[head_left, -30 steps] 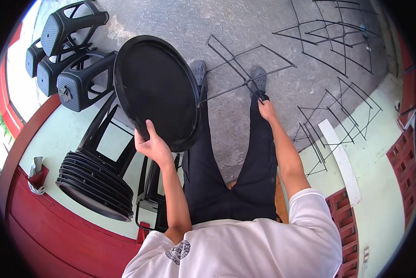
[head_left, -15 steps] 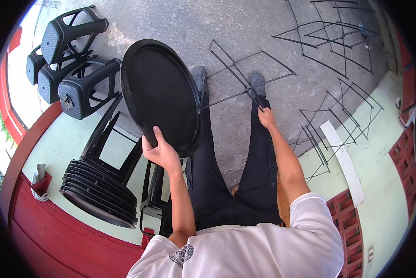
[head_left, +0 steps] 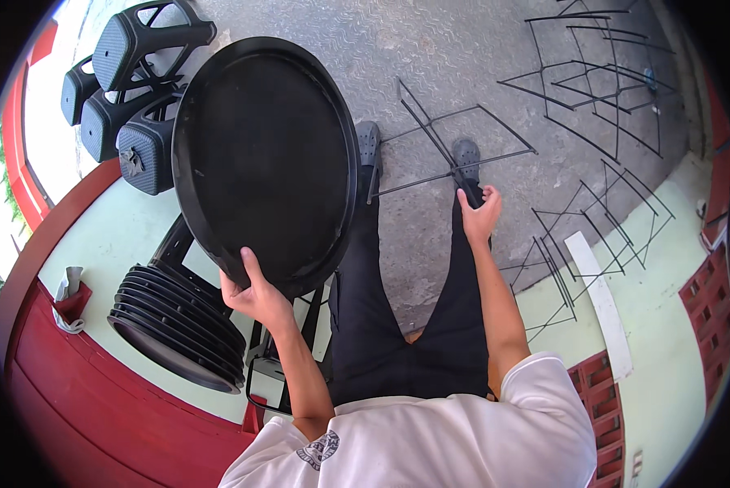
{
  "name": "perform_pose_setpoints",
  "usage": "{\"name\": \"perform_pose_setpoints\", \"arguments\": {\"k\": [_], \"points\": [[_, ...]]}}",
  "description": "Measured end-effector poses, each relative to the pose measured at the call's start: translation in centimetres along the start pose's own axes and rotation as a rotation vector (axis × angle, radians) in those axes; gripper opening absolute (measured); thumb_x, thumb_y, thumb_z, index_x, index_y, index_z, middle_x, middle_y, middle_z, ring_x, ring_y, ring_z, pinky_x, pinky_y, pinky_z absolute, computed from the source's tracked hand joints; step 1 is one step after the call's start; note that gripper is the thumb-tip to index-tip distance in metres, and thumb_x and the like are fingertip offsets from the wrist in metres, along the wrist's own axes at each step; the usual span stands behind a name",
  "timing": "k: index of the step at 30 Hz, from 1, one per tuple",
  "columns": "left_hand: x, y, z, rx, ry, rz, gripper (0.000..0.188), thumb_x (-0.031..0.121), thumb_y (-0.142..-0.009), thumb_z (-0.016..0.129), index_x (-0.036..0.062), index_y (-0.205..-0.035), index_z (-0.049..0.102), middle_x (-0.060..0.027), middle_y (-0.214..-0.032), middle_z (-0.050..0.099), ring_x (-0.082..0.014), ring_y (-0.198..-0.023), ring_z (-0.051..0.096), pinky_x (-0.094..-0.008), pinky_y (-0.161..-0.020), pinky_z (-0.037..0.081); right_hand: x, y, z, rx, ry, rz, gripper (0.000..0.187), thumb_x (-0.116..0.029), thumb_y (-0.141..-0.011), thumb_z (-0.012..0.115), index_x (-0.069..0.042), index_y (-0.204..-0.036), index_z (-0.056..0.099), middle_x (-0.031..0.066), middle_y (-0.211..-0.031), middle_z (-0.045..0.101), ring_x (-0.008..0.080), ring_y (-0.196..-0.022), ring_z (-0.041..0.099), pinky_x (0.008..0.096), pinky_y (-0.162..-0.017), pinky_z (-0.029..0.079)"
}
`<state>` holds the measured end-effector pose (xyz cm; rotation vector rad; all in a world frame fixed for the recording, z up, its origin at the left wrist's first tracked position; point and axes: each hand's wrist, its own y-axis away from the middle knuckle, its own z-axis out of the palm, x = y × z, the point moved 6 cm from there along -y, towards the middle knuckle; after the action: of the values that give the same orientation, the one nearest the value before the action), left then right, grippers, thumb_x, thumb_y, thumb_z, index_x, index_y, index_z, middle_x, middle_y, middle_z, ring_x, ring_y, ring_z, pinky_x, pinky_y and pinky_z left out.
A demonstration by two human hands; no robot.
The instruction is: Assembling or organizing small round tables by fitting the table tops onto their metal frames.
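Left hand thumb-clamps the black tray by its lower rim, left of the legs; right hand half-curled at the near end of the wire frame, hold unclear; firm thumb pressure should check tipping.

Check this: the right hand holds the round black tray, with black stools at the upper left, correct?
No: the head view shows the left hand holding the round black tray, not the right hand; the black stools are at the upper left.
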<state>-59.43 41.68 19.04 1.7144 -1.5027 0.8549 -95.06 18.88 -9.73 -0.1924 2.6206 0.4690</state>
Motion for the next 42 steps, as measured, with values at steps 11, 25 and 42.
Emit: {"name": "perform_pose_setpoints", "arguments": {"k": [11, 25, 42], "points": [[6.3, -2.1, -4.9, -0.370, -0.063, 0.332, 0.041, -0.006, -0.082, 0.074, 0.0023, -0.062, 0.040, -0.0137, -0.076, 0.068, -0.0151, -0.054, 0.052, -0.0244, -0.055, 0.040, -15.4, 0.8, 4.3, -0.544, -1.002, 0.490, 0.079, -0.071, -0.103, 0.029, -0.012, -0.153, 0.040, 0.0190, -0.146, 0.053, 0.0314, -0.135, 0.050, 0.0479, -0.109, 0.040], [9.1, 10.1, -0.9, -0.977, 0.234, 0.630, 0.030, -0.002, -0.064, 0.066, 0.0012, -0.058, 0.037, -0.0286, -0.119, 0.070, -0.0381, -0.108, 0.072, -0.0442, -0.089, 0.062, 2.7, -2.6, 1.0, -0.366, -1.138, 0.491, 0.080, -0.074, -0.099, 0.035, -0.016, -0.154, 0.038, 0.0116, -0.153, 0.046, 0.0290, -0.142, 0.043, 0.0523, -0.115, 0.032], [-14.3, 25.2, 3.2, -0.245, 0.125, -0.269, 0.028, 0.005, -0.091, 0.073, -0.0022, -0.077, 0.049, -0.0033, -0.063, 0.047, -0.0048, -0.062, 0.041, -0.0273, -0.054, 0.036, 3.6, -6.7, -15.8, -0.078, -0.725, 0.123, 0.064, -0.052, -0.108, 0.043, 0.002, -0.141, 0.050, 0.0147, -0.141, 0.056, 0.0238, -0.129, 0.052, 0.0390, -0.113, 0.036]]}}
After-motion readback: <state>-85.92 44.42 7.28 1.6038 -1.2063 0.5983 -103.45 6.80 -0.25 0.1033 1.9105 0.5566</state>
